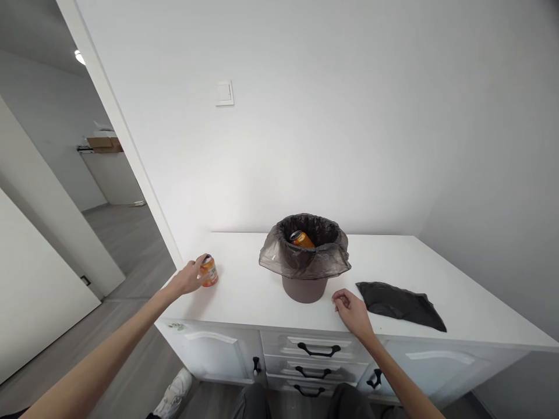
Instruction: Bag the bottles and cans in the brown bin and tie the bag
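An orange drink can (210, 271) stands upright near the left end of the white cabinet top (244, 291). My left hand (191, 277) is closed around its left side, fingers reaching the rim and the front. In the middle stands a brown trash bin (304, 290), lined with a dark translucent bag (279, 259) folded over its rim. A second orange can (302, 238) lies tilted inside the bin's mouth. My right hand (351, 311) rests on the cabinet top to the right of the bin, fingers curled with nothing visible in them.
A folded dark plastic bag (400, 304) lies flat right of my right hand. Drawers with black handles (318, 350) are set in the cabinet front. Behind rises a wall with a light switch (224, 93); a doorway opens at the left.
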Available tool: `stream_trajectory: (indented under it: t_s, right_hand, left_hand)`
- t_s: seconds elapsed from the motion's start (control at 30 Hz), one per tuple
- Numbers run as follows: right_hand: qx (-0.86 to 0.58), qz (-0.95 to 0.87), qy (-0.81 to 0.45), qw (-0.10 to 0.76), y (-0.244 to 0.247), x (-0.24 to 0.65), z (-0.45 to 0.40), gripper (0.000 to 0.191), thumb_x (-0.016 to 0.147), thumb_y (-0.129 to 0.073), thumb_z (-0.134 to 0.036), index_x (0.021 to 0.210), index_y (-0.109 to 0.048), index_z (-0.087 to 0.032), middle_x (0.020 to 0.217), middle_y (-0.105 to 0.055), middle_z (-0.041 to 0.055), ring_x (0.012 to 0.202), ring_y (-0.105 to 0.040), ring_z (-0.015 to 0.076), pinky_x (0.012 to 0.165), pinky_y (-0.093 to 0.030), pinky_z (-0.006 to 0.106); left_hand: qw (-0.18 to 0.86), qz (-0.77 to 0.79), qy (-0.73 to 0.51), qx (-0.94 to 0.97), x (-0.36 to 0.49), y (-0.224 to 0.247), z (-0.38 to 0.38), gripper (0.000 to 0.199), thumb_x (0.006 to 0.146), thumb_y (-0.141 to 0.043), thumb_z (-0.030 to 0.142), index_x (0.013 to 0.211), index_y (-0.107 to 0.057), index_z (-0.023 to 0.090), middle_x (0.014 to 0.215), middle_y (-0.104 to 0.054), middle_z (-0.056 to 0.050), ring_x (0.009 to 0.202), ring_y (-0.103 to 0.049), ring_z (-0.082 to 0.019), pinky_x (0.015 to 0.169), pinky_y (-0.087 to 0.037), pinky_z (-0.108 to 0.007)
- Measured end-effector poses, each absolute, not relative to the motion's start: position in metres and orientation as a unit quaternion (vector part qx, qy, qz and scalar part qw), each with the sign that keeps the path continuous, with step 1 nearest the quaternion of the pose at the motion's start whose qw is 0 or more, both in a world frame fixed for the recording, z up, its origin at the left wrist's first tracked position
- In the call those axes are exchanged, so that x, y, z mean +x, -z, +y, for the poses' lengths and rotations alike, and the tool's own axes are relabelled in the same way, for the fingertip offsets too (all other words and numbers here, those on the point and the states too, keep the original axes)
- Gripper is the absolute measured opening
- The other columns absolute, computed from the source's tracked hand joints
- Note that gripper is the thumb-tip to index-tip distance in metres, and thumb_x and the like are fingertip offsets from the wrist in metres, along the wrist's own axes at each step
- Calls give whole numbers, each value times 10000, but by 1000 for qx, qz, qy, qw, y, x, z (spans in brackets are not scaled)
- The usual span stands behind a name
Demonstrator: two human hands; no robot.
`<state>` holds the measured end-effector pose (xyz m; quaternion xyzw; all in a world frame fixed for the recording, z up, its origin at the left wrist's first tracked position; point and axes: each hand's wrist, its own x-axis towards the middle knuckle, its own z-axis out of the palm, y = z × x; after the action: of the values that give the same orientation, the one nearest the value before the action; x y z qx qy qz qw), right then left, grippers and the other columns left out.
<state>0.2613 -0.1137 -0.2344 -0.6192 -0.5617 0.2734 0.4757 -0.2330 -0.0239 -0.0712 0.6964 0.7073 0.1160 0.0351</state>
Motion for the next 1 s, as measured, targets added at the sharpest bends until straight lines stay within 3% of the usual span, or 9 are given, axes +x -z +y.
stream_trajectory:
  t_s: [0.1,0.23,0.47,0.53,0.67,0.8,0.87,1.0]
  right_hand:
    - [-623,-564,-267,472,239,262,-113,201,821,-502,-358,836,-643,-214,708,-686,27,644,-649,201,693,-479,312]
    - [-618,-569,-264,474,246,265,-111,213,822,-509,-371,846,-645,-210,720,-692,26,644,-655,199,694,-482,310]
    - [-620,-567,-262,474,241,263,-111,217,823,-491,-366,842,-642,-211,705,-687,25,650,-660,203,694,-487,311]
    - [-622,-566,-263,474,238,261,-112,208,823,-490,-358,836,-639,-214,700,-682,25,642,-648,202,684,-476,309]
    - [-622,-567,-262,471,238,260,-112,201,819,-495,-352,835,-638,-212,685,-670,24,627,-623,201,661,-456,308]
    - [-616,-566,-266,478,242,263,-111,205,819,-502,-360,835,-639,-208,701,-673,27,637,-634,202,680,-465,313]
    - [-615,-565,-268,480,244,265,-111,205,815,-507,-364,835,-639,-208,701,-672,25,642,-641,203,690,-471,313]
    - [-612,-560,-278,484,242,265,-112,214,805,-512,-372,843,-643,-207,705,-676,26,651,-652,207,695,-480,317]
  left_hand:
    - [48,711,-102,694,-229,78,-40,683,887,-489,507,1497,-414,208,1291,-626,-192,1089,-660,-357,843,-520,-431]
    - [1,733,-121,669,-203,77,-41,706,872,-487,631,1395,-467,158,1497,-452,-255,1258,-562,-439,865,-521,-485]
    - [57,728,-98,676,-184,69,-23,624,844,-587,586,1314,-484,188,1279,-667,-206,1067,-687,-398,861,-513,-485]
    - [40,716,-170,675,-174,48,-23,603,869,-561,607,1303,-497,193,1236,-685,-184,1089,-679,-369,876,-512,-452]
    - [25,592,-451,667,-114,-16,-31,559,928,-484,659,1263,-536,214,1165,-700,-128,1046,-675,-285,850,-527,-377]
    - [108,479,-504,710,-20,-60,-30,526,921,-534,681,1175,-586,223,1085,-715,-84,986,-671,-238,850,-534,-349]
    - [153,462,-475,733,19,-65,-22,576,914,-545,697,1206,-583,203,1123,-707,-107,1022,-668,-248,896,-525,-366]
    - [176,476,-401,763,54,-47,-3,816,882,-542,757,1400,-490,128,1412,-557,-228,1288,-560,-328,1060,-448,-434]
